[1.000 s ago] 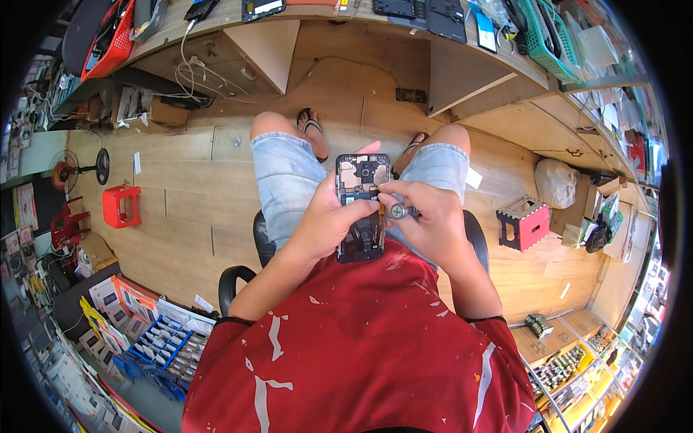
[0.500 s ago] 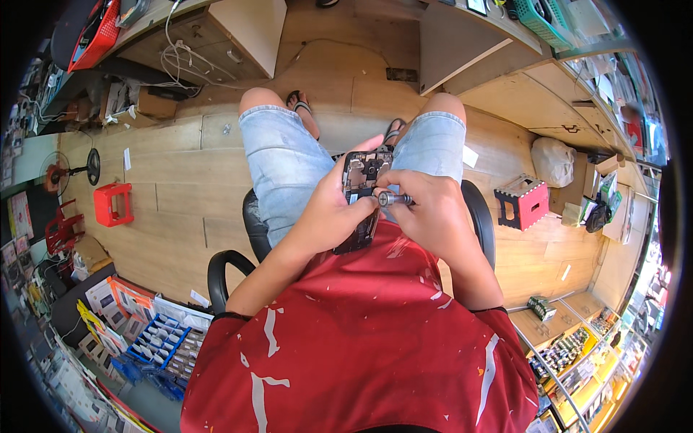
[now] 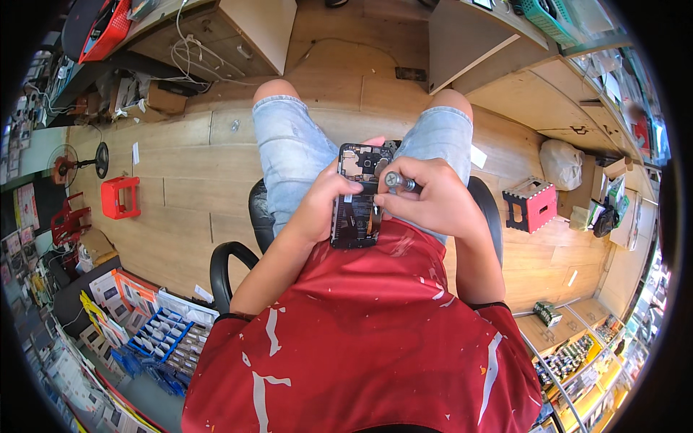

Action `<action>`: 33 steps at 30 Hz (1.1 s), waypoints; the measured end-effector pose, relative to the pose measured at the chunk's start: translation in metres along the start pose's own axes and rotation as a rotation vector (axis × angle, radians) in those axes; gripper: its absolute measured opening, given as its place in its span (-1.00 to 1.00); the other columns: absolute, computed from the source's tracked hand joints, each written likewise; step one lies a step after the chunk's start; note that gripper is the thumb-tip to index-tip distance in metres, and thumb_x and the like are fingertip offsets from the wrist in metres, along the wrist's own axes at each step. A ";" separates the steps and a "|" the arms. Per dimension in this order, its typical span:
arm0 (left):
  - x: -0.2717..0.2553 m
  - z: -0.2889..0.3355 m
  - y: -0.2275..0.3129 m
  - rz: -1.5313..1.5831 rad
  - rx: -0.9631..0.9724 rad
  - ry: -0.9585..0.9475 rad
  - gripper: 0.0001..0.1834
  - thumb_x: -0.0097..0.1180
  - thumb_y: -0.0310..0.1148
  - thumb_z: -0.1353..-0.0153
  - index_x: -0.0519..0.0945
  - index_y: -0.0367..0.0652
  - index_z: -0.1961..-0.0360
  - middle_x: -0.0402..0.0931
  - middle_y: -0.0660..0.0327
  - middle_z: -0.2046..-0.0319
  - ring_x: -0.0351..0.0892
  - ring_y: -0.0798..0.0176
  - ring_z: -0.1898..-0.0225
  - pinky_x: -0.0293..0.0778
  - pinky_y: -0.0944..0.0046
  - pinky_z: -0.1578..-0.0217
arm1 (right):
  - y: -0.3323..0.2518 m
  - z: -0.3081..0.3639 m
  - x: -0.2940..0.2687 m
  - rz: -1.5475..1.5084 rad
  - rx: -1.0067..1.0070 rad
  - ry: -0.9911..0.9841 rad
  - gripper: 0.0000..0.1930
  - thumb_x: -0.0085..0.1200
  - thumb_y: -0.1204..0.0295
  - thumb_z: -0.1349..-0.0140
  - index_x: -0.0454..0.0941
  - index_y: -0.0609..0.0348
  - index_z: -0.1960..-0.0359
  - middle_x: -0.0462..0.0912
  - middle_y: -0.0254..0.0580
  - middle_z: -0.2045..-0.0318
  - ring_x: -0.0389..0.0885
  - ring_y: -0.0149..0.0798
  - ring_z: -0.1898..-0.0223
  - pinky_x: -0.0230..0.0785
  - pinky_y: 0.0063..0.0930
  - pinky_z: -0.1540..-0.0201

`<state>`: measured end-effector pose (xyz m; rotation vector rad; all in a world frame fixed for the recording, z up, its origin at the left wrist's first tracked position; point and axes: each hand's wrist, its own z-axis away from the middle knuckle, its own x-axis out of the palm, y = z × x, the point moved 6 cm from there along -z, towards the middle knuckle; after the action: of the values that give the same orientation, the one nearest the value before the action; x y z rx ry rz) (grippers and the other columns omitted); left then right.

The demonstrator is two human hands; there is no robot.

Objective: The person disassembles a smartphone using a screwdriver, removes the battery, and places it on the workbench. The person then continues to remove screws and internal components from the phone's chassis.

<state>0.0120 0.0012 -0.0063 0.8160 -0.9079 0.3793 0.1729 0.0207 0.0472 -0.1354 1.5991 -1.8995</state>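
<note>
An opened smartphone (image 3: 355, 214) rests in my left hand (image 3: 322, 206), above my lap. Its back is off, so the circuit board at the top and the black battery below show. My left thumb lies across the phone's middle, and the fingers wrap beneath it. On the phone's right side, my right hand (image 3: 442, 193) pinches a small metal screwdriver (image 3: 395, 180). The round end of its handle faces up, with a cross mark on it. The screwdriver's tip is hidden by the handle and fingers.
Desks with drawers (image 3: 242, 50) stand ahead on both sides. A red stool (image 3: 120, 198) and a fan (image 3: 101, 160) are at left, a red-and-black step stool (image 3: 530, 205) at right. Blue parts trays (image 3: 160, 333) lie at lower left, shelves (image 3: 570, 357) at lower right.
The phone has turned to face up more, showing its board and battery. My left thumb has moved up and left, off the screwdriver area. The screwdriver has shifted slightly up and right.
</note>
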 end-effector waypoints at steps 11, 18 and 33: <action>-0.036 0.005 -0.011 -0.130 -0.018 0.103 -0.32 0.09 -0.69 -0.30 0.32 -0.26 -0.46 0.60 0.06 -0.20 0.71 0.17 -0.12 0.67 0.08 -0.16 | 0.061 0.006 0.038 -1.082 0.236 -0.138 -0.88 0.25 0.60 -0.38 0.72 0.32 0.10 0.45 -0.57 0.54 0.25 -0.67 0.56 0.03 -0.66 0.48; -0.036 0.003 -0.008 -0.186 -0.088 -0.050 -0.09 0.22 -0.75 -0.16 0.20 -0.22 -0.56 0.56 0.10 -0.25 0.67 0.19 -0.19 0.62 0.12 -0.21 | 0.053 0.001 0.020 -0.522 0.055 0.208 -0.86 0.31 0.62 -0.33 0.69 0.26 0.10 0.42 -0.57 0.54 0.37 -0.61 0.50 0.29 -0.63 0.39; -0.022 -0.009 -0.005 -0.468 0.004 -0.104 -0.01 0.36 -0.67 -0.16 0.18 -0.19 -0.59 0.51 0.20 -0.29 0.54 0.34 -0.28 0.51 0.20 -0.27 | 0.020 0.007 0.014 0.064 -0.336 0.143 -0.81 0.35 0.58 -0.22 0.78 0.17 0.13 0.75 -0.19 0.43 0.72 -0.26 0.49 0.51 -0.41 0.40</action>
<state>0.0070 0.0055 -0.0292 1.0274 -0.7817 -0.0709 0.1728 0.0066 0.0260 -0.0899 1.9872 -1.6092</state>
